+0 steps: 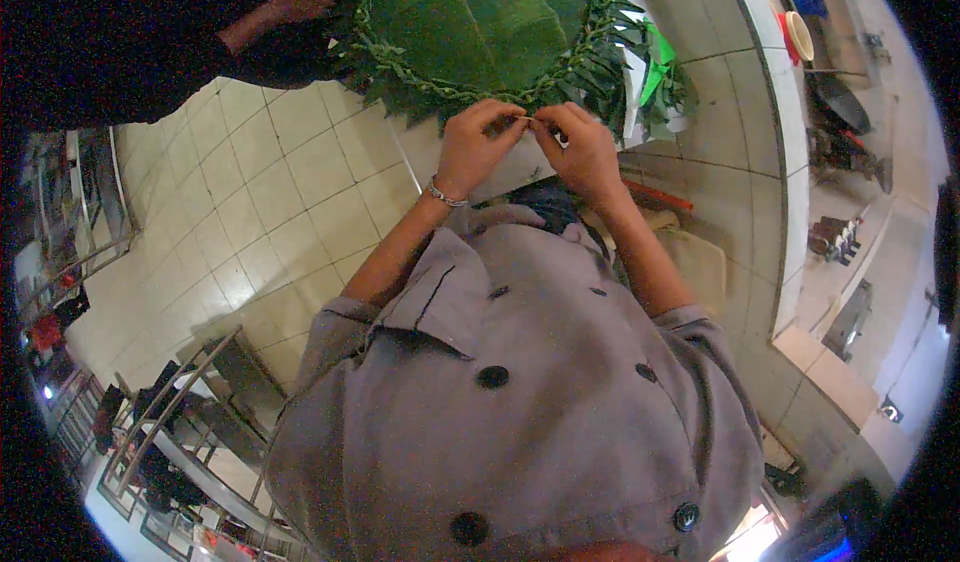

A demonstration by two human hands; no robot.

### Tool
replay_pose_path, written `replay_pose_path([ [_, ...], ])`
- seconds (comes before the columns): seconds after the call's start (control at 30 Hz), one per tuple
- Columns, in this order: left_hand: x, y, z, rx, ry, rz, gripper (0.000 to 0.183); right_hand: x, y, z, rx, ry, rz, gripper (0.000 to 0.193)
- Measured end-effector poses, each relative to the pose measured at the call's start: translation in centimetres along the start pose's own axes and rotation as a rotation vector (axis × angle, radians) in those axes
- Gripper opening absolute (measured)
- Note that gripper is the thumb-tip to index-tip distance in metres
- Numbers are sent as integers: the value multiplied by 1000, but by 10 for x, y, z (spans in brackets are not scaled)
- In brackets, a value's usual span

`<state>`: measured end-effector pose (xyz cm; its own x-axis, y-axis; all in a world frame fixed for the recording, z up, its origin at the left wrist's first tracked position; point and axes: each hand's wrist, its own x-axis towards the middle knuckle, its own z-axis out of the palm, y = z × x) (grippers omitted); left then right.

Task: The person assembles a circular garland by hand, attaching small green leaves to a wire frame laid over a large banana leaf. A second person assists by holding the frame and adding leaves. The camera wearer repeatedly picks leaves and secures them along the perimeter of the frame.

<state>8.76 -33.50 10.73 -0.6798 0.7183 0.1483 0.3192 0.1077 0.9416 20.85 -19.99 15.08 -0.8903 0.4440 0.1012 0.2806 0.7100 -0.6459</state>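
Note:
My left hand (478, 145) and my right hand (580, 152) meet at the near edge of a round leaf arrangement. Their fingertips pinch a thin, pale, stick-like piece (527, 118) between them; its exact kind is too small to make out. Just beyond lies a big green banana leaf (470, 22), framed by a braided ring of greenery (430, 84). Pointed leaves (612, 67) fan outward around that ring. A co-worker's hand (305, 0) touches the ring's left side with an outstretched finger.
The arrangement rests on a light table (425, 152). Bright green material (656, 62) and loose leaves (672, 102) lie at its right. A tiled counter (790, 212) with utensils runs along the right. Metal racks (180, 412) stand at lower left, on the tiled floor (250, 182).

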Motion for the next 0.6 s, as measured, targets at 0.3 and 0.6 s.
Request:
replay_pose_path([
  [0.3,3,11,1,-11,63,25,15,5,-4,-3,-50,124,-77,10],
  [0.6,15,19,2,63,95,80,14,10,-11,-6,-68,167,-15,11],
])
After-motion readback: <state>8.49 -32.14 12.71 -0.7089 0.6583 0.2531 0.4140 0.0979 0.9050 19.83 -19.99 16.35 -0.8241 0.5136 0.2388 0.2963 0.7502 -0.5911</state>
